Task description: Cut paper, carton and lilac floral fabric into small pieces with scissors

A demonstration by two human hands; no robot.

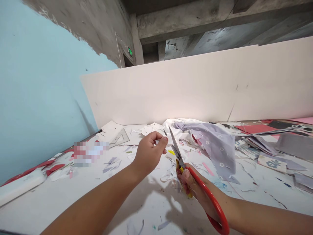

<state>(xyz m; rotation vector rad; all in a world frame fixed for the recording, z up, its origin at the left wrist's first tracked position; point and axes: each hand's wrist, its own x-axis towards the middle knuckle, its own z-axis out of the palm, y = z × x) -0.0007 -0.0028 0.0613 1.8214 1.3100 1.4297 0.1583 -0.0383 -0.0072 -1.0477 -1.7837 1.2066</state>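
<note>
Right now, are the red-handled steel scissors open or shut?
Open: the red-handled scissors show two blade tips apart, held in the right hand.

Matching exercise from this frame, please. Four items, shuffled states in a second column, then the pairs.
Items:
1. Red-handled steel scissors
2. Crumpled lilac flower-print fabric
3. Translucent plastic set square
4. Bare left hand

States:
A. Lying flat on white paper, far left
B. Gripped in the right hand, blades pointing up
C. Raised, fingertips pinched together
D. Heaped beyond the blades

Pairs: 1-B, 2-D, 3-A, 4-C
</note>
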